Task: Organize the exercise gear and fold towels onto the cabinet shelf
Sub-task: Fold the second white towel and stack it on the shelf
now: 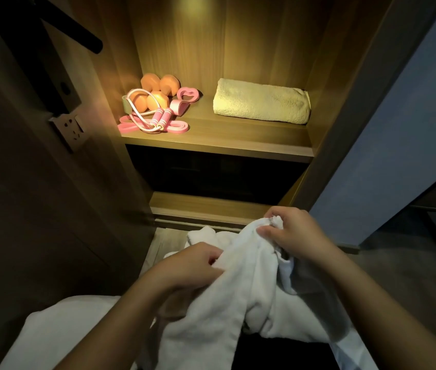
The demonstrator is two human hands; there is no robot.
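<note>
The exercise gear looks sorted. On the left of the lit wooden cabinet shelf (224, 140) sit two orange hexagonal dumbbells (155, 92). In front of them lie a pink skipping rope (161, 116) and a flat pink resistance band (175, 128). A pink heart-shaped grip ring (188, 94) lies just beside the dumbbells. They are bunched close together, some touching, rather than lined up.

On the right of the same shelf, well apart from the gear, lies a folded cream terry towel (261, 104), its long side running across the shelf. That towel seems finished.

What is left is the white terry towel (238, 279), which is below the shelf and near the camera, held up between both hands. It is crumpled and hangs in loose folds, with no tidy fold yet. The left hand (192, 263) has its fingers curled into the cloth at one side. The right hand (291, 236) pinches a bunched corner between thumb and fingers, held a little higher. The person appears to be hunting for the edges to square it up. The light down here is dim, so I cannot tell whether the pale cloth lower left is part of this towel or something separate.

The shelf has bare board between the gear and the cream towel, and in front of it, so there is room for the white one once folded.
</note>
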